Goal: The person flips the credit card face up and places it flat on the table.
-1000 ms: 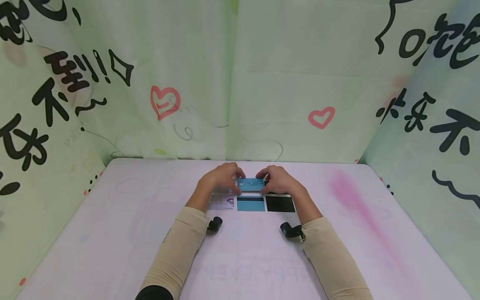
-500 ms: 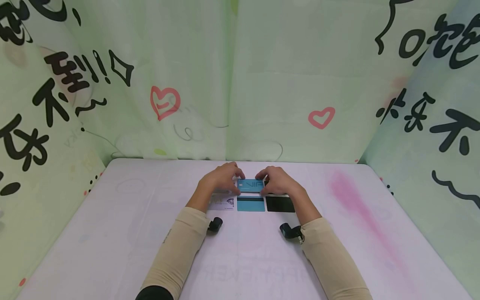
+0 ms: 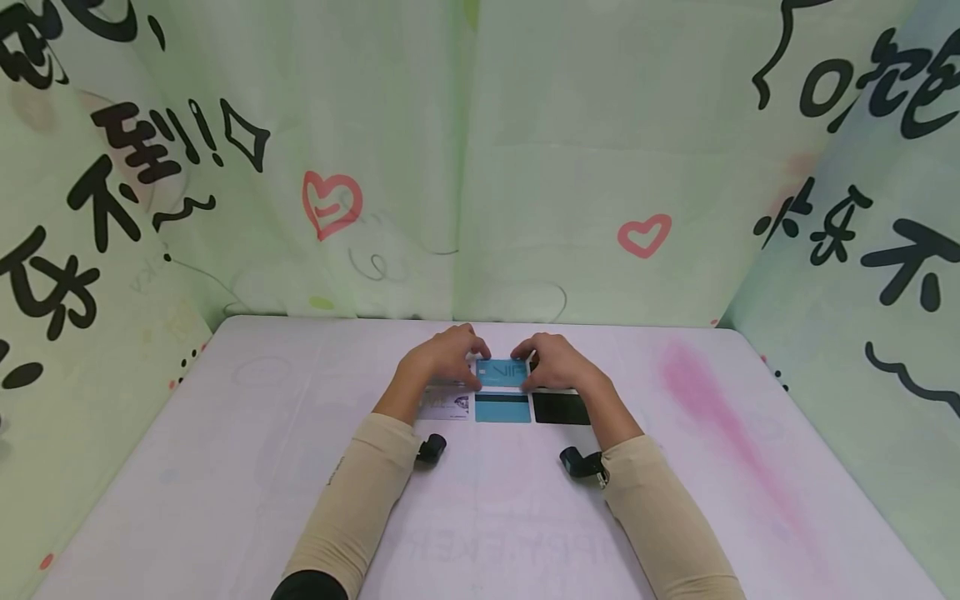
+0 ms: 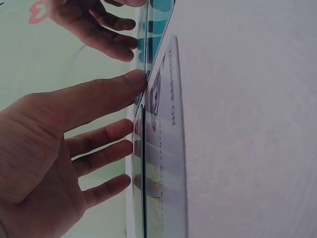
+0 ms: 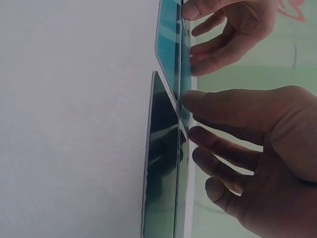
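A blue card marked VIP [image 3: 502, 372] lies face up at the far middle of the table, between both hands. My left hand [image 3: 444, 354] pinches its left end, thumb at the near corner and a finger at the far corner. My right hand [image 3: 561, 362] grips the right end in the same way. Just nearer lie a pale printed card [image 3: 450, 406], a blue card with a dark stripe [image 3: 502, 408] and a black card [image 3: 561, 408]. In the left wrist view, the thumb [image 4: 106, 94] meets the card edge. Whether the VIP card touches the table, I cannot tell.
Under the hands, further cards in the far row are mostly hidden. The table [image 3: 480, 508] ends at a pale green curtain [image 3: 525, 167] just past the hands. Black wrist cameras stick out below the left wrist [image 3: 431, 448] and right wrist [image 3: 579, 462].
The blue VIP card has shifted very slightly toward the near row, narrowing the gap. Both hands keep almost the same place and hold.
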Motion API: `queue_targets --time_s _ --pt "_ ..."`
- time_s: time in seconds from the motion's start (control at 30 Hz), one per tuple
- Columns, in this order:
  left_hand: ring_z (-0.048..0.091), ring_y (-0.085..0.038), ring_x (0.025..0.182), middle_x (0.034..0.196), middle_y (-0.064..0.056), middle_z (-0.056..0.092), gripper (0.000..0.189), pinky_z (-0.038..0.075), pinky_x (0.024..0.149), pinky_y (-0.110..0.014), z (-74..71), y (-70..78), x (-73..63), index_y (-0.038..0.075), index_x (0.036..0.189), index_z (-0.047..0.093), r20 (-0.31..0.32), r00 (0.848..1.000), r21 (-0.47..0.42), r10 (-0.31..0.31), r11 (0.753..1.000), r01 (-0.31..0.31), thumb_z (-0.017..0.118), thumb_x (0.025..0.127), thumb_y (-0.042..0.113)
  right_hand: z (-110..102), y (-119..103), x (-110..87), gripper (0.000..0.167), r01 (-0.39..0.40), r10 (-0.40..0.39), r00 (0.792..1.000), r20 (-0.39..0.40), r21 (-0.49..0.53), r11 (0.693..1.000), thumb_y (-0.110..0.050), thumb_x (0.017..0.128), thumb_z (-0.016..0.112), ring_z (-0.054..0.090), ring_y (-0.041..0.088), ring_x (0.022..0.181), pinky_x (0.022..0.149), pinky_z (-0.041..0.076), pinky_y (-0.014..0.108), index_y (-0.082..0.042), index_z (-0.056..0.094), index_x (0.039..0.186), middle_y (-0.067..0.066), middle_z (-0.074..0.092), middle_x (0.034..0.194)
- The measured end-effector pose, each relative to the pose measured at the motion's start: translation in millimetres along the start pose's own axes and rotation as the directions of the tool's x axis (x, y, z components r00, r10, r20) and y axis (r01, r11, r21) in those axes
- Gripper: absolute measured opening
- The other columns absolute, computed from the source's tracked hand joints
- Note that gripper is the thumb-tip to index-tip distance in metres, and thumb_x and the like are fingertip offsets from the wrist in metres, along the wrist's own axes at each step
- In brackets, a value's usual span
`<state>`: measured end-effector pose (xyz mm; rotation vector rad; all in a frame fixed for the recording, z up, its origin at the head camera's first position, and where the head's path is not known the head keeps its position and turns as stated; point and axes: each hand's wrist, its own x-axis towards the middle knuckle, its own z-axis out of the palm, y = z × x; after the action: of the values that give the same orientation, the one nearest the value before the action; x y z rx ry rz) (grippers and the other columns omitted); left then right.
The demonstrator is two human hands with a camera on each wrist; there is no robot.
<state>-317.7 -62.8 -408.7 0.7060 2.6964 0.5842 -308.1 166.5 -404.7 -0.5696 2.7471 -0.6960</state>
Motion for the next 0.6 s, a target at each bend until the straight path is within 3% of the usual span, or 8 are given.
queue_targets --time_s 0.4,0.6 --pt "0.054 -0.026 0.119 0.138 -0.008 0.056 0.053 0.045 0.111 -0.049 -0.9 -0.2 -0.4 0.019 0.136 0.069 0.004 1.000 0.005 -0.001 1.000 0.001 0.085 0.086 0.027 -0.1 1.1 -1.5 0.052 -0.004 0.004 1.000 -0.004 0.005 1.000 -0.012 0.083 0.086 0.063 0.032 0.114 0.101 0.054 0.047 -0.004 0.069 0.132 0.015 0.069 0.126" --pt "0.056 -0.023 0.116 0.130 -0.005 0.060 0.054 0.045 0.111 -0.045 -2.5 -3.9 -0.3 0.017 0.137 0.068 -0.005 1.000 -0.032 0.017 0.999 -0.017 0.084 0.086 0.023 -0.8 1.4 -1.5 0.051 0.001 -0.001 1.000 -0.015 0.007 1.000 -0.012 0.083 0.086 0.063 0.032 0.112 0.101 0.054 0.047 -0.005 0.070 0.132 0.015 0.069 0.125"
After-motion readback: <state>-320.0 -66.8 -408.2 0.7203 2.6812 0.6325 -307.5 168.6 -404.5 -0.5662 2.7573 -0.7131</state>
